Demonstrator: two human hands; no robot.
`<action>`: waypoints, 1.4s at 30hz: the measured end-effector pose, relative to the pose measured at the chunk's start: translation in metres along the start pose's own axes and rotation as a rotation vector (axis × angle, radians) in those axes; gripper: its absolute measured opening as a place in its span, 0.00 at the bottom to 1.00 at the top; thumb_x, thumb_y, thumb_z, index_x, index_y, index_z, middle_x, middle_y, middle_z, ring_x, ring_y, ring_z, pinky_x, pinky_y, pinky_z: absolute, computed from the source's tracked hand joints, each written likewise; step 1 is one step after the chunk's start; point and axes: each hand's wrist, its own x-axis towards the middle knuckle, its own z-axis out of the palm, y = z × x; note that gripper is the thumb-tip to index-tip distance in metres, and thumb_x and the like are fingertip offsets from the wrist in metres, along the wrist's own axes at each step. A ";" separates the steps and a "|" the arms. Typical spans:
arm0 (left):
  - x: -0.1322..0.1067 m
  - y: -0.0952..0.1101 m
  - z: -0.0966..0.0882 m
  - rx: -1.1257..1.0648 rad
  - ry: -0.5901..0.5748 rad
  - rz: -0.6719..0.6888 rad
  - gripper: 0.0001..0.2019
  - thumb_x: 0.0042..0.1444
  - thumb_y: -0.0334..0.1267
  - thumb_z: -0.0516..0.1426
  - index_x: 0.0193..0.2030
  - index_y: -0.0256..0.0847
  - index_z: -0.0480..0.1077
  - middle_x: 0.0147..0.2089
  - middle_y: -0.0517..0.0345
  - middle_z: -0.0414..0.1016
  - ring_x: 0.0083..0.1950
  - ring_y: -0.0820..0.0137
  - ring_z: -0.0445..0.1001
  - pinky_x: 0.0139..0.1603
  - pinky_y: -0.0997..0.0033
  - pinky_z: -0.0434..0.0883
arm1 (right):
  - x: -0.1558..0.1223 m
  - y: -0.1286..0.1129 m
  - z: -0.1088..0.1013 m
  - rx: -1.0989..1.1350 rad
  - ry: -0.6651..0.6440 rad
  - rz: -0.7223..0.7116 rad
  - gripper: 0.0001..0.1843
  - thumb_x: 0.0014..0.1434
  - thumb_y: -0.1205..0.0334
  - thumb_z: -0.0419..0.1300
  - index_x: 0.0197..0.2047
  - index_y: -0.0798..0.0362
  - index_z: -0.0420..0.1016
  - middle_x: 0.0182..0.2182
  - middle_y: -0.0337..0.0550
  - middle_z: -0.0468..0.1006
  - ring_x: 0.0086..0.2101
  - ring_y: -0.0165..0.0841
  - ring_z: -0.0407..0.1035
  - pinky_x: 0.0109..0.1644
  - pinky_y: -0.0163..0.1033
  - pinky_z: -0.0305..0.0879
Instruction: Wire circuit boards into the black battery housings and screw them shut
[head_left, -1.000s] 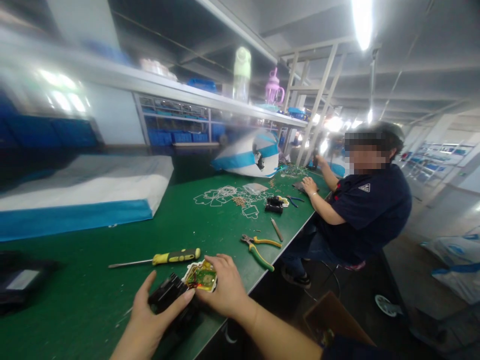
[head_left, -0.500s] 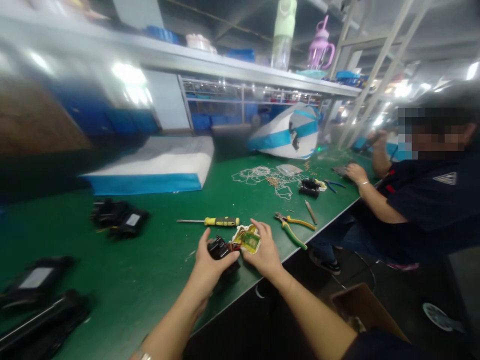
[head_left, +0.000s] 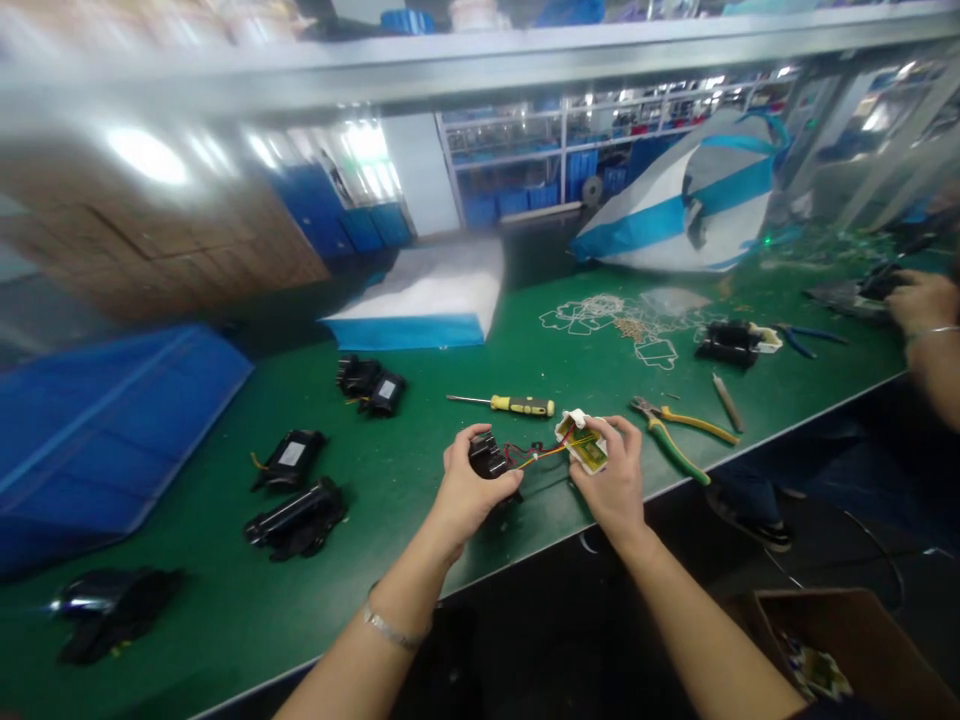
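Observation:
My left hand (head_left: 469, 495) is wrapped round a black plastic housing (head_left: 487, 455) just above the front of the green bench. My right hand (head_left: 616, 482) grips a white cover with a yellow-green circuit board (head_left: 589, 447) inside, its open side facing me. Red, black and yellow wires (head_left: 536, 457) span the gap between housing and cover. Behind them lies a screwdriver (head_left: 523, 405) with a yellow and grey handle. To the right of my right hand are diagonal cutters (head_left: 671, 437) with green and yellow grips, their jaws apart.
Several black housings (head_left: 292, 458) lie on the bench's left, beside a blue bin (head_left: 105, 430). White gaskets (head_left: 592, 315), another black unit (head_left: 731, 342) and blue-handled pliers (head_left: 799, 342) lie further back. A co-worker's hand (head_left: 926, 300) is at far right. A cardboard box (head_left: 862, 620) stands below.
My hands have drawn apart, so the wires between housing and cover now show stretched out. The view has swung left and down, bringing more black housings and the blue bin into sight.

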 end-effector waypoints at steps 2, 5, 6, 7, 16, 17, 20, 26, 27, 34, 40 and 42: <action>0.000 -0.002 -0.003 0.034 0.020 -0.020 0.35 0.41 0.43 0.66 0.56 0.41 0.60 0.52 0.49 0.60 0.51 0.64 0.67 0.59 0.58 0.61 | 0.000 0.000 0.000 -0.016 -0.022 0.004 0.30 0.46 0.72 0.59 0.53 0.45 0.65 0.52 0.45 0.61 0.49 0.38 0.66 0.51 0.43 0.68; -0.001 -0.005 -0.006 0.130 0.057 -0.043 0.35 0.38 0.48 0.66 0.54 0.41 0.62 0.52 0.50 0.60 0.51 0.62 0.66 0.57 0.57 0.63 | 0.000 0.000 0.001 -0.024 -0.064 0.030 0.29 0.45 0.70 0.61 0.53 0.46 0.65 0.54 0.46 0.60 0.48 0.39 0.66 0.48 0.45 0.70; -0.001 -0.005 -0.006 0.165 0.066 -0.050 0.36 0.37 0.50 0.66 0.53 0.42 0.62 0.51 0.50 0.59 0.51 0.62 0.66 0.56 0.57 0.63 | 0.000 0.000 0.001 -0.026 -0.071 0.041 0.29 0.45 0.70 0.61 0.52 0.46 0.65 0.54 0.47 0.60 0.48 0.40 0.66 0.47 0.45 0.70; -0.002 -0.005 -0.006 0.198 0.072 -0.054 0.36 0.37 0.51 0.66 0.53 0.42 0.62 0.51 0.51 0.59 0.51 0.61 0.66 0.56 0.57 0.64 | 0.000 -0.001 0.001 -0.028 -0.074 0.049 0.29 0.45 0.69 0.61 0.52 0.47 0.65 0.55 0.47 0.60 0.48 0.40 0.66 0.47 0.45 0.70; -0.009 0.004 -0.012 0.501 -0.008 -0.049 0.37 0.36 0.63 0.62 0.51 0.46 0.62 0.47 0.53 0.63 0.47 0.59 0.70 0.52 0.55 0.65 | 0.001 0.001 0.000 0.023 -0.064 0.046 0.27 0.45 0.68 0.62 0.50 0.49 0.62 0.55 0.49 0.59 0.49 0.41 0.66 0.50 0.48 0.69; -0.009 0.004 -0.012 0.525 -0.013 -0.045 0.37 0.37 0.63 0.61 0.52 0.46 0.61 0.47 0.53 0.63 0.47 0.59 0.70 0.52 0.55 0.66 | 0.001 0.002 -0.001 0.026 -0.068 0.043 0.27 0.45 0.68 0.62 0.50 0.49 0.62 0.56 0.49 0.59 0.49 0.41 0.65 0.50 0.48 0.69; -0.009 0.005 -0.014 0.535 -0.056 0.021 0.35 0.39 0.61 0.61 0.52 0.46 0.60 0.48 0.54 0.63 0.48 0.61 0.69 0.53 0.58 0.66 | 0.001 0.001 -0.002 0.024 -0.092 0.042 0.27 0.46 0.68 0.62 0.50 0.49 0.62 0.56 0.49 0.58 0.50 0.40 0.65 0.50 0.46 0.69; -0.007 0.006 -0.015 0.508 -0.150 0.134 0.30 0.45 0.52 0.62 0.54 0.49 0.60 0.51 0.55 0.63 0.50 0.64 0.68 0.55 0.60 0.66 | 0.004 0.000 -0.004 -0.006 -0.190 0.052 0.29 0.48 0.68 0.61 0.55 0.47 0.62 0.56 0.48 0.59 0.50 0.41 0.65 0.50 0.45 0.68; -0.006 0.004 -0.015 0.514 -0.152 0.131 0.29 0.46 0.53 0.61 0.54 0.48 0.60 0.51 0.55 0.63 0.50 0.64 0.68 0.55 0.60 0.66 | 0.005 0.000 -0.004 -0.009 -0.211 0.052 0.30 0.49 0.68 0.61 0.56 0.47 0.61 0.55 0.48 0.59 0.49 0.41 0.65 0.49 0.45 0.68; 0.008 -0.008 -0.015 0.539 -0.045 0.229 0.23 0.52 0.46 0.58 0.54 0.43 0.62 0.56 0.51 0.61 0.60 0.61 0.61 0.63 0.57 0.59 | 0.007 0.004 -0.003 -0.051 -0.308 0.012 0.32 0.51 0.68 0.59 0.59 0.43 0.59 0.47 0.44 0.67 0.46 0.41 0.66 0.48 0.46 0.66; 0.005 -0.004 -0.011 0.507 -0.157 0.384 0.12 0.57 0.39 0.54 0.48 0.46 0.66 0.57 0.54 0.61 0.62 0.65 0.60 0.65 0.59 0.57 | 0.008 0.008 -0.003 0.013 -0.297 -0.049 0.33 0.51 0.67 0.62 0.60 0.46 0.60 0.51 0.47 0.63 0.51 0.41 0.62 0.55 0.46 0.62; 0.004 -0.003 -0.010 0.520 -0.151 0.385 0.12 0.54 0.43 0.57 0.45 0.45 0.66 0.59 0.52 0.59 0.65 0.62 0.57 0.65 0.56 0.57 | 0.008 0.010 -0.002 0.024 -0.292 -0.072 0.34 0.51 0.67 0.62 0.61 0.47 0.59 0.53 0.48 0.61 0.53 0.41 0.60 0.58 0.46 0.60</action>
